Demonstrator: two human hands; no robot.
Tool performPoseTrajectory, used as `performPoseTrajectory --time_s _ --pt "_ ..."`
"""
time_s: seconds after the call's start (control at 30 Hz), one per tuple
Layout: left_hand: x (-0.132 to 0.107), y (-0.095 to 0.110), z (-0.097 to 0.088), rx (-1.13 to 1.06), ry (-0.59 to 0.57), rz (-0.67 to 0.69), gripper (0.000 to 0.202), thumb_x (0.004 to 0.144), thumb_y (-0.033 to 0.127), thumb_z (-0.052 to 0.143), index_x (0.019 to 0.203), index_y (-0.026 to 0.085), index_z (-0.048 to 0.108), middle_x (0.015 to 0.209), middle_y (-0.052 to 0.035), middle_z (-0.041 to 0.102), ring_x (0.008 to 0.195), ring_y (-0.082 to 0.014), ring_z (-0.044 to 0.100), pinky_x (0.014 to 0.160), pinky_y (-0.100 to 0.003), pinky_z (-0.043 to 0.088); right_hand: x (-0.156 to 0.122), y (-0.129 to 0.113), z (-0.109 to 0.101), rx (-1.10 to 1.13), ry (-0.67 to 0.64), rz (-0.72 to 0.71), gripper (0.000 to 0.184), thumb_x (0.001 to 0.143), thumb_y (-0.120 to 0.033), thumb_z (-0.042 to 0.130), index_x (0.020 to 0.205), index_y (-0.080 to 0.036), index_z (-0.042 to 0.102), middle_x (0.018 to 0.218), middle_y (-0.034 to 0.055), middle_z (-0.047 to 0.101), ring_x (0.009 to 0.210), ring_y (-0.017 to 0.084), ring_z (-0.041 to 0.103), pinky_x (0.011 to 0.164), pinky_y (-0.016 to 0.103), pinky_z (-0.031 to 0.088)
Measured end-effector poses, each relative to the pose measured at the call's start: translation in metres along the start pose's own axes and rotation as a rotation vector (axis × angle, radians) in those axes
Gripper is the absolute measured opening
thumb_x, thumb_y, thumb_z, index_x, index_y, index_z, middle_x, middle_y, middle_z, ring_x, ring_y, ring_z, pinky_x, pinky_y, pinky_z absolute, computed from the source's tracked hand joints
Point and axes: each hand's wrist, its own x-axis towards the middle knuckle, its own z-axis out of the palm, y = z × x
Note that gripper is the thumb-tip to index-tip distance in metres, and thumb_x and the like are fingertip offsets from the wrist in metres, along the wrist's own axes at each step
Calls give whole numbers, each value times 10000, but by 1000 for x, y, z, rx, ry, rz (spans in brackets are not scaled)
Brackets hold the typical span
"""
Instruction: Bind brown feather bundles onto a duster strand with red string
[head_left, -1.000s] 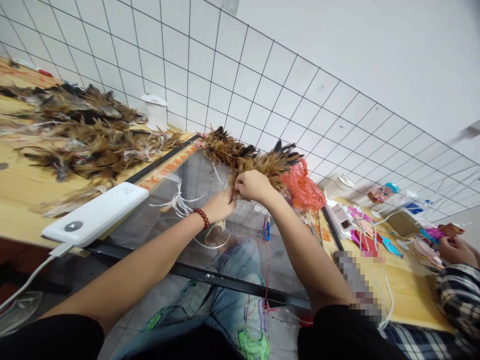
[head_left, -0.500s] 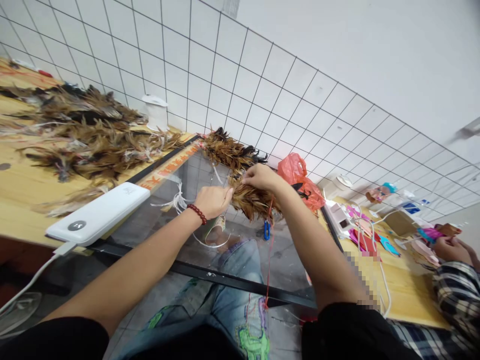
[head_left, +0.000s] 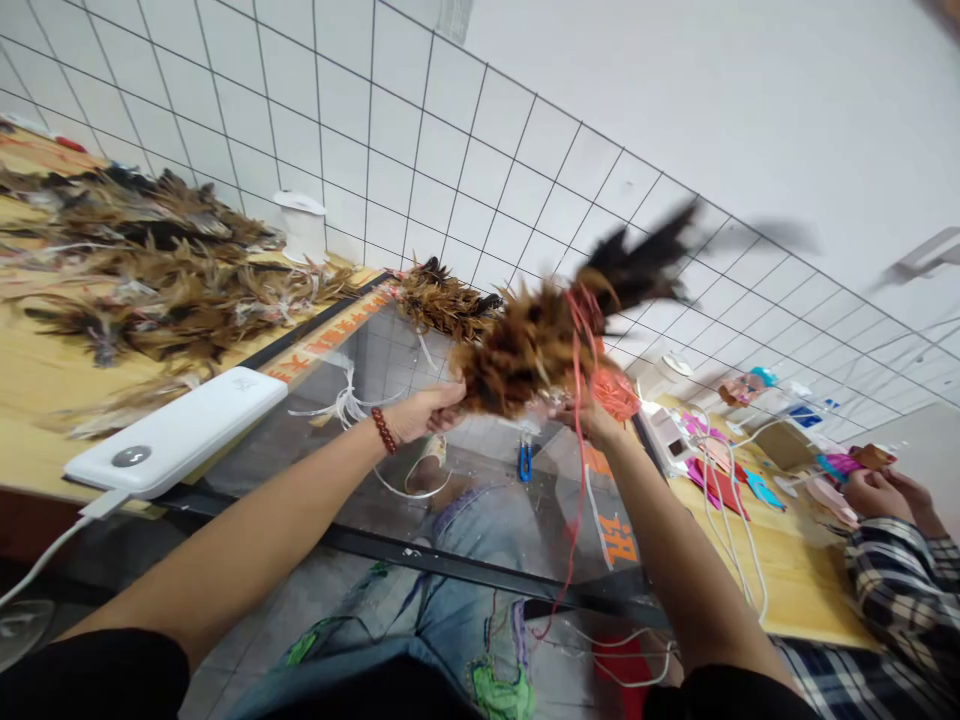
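A strip of brown and black feathers (head_left: 517, 350) is lifted over the glass tabletop (head_left: 300, 490), its dark right end blurred. My left hand (head_left: 425, 410) pinches its left end; a red beaded bracelet circles that wrist. Under the right part of the strip, my right hand (head_left: 592, 418) is closed on its lower side, the fingers partly hidden. Red string (head_left: 577, 440) hangs from the strip toward my lap. A blue thread snipper (head_left: 525, 460) lies on the glass between my arms. Another feather strip (head_left: 442, 300) rests on the glass behind.
More feather strips (head_left: 150, 270) cover the wooden table at left. A white power bank (head_left: 180, 430) with a cable sits at the glass's left edge. White strings (head_left: 349, 400) lie on the glass. At right are a red plastic bag (head_left: 616, 392) and a person in a plaid sleeve (head_left: 892, 580).
The feather strip has been raised off the glass and swung up to the right, red string trailing. My right hand has moved right and down, baring the snipper and orange lettering.
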Motion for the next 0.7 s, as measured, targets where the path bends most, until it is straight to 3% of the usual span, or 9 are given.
performPoseTrajectory --time_s 0.1,0.2,0.3,0.43,0.53,0.63,0.7 --pt "-1 12 -7 51 -97 12 334 574 230 792 636 149 473 530 56 297 437 -17 204 420 -184 98 -11 13 2 232 -208 312 329 611 -449 749 610 -156 597 399 -99 351 356 47 269 344 192 201" --pt "0 25 -11 65 91 76 364 621 230 778 659 167 421 516 88 242 411 -5 168 396 -157 74 -26 23 -13 341 -245 426 377 562 -489 759 650 -169 582 425 -106 315 366 40 221 355 200 146" --pt "1 29 -10 55 192 62 412 660 335 776 681 182 394 506 98 252 384 -6 159 374 -143 65 -46 29 -38 381 -249 410 370 580 -489 742 631 -186 536 447 -105 300 384 42 213 378 212 144" --pt "0 24 -4 70 129 60 441 626 380 802 637 163 417 493 82 291 385 -3 183 377 -140 84 -70 36 -62 250 -304 378 307 634 -435 698 583 -183 531 459 -71 360 408 55 267 419 229 184" --pt "-1 20 1 66 60 97 490 605 384 814 572 157 381 498 69 294 402 -5 203 389 -139 95 -75 38 -62 -32 -405 364 211 630 -320 660 516 -172 559 462 -33 430 439 77 335 445 239 228" --pt "0 15 3 5 40 119 433 638 448 772 622 150 459 511 78 260 404 -13 184 391 -143 99 -69 30 -51 -254 -497 333 134 610 -204 610 482 -174 579 467 -13 490 482 107 423 486 247 294" --pt "2 11 1 23 94 125 408 643 459 759 655 150 494 501 84 254 399 -18 168 388 -148 95 -62 14 -44 -323 -433 222 125 615 -171 599 490 -177 592 510 0 542 544 129 483 539 255 338"
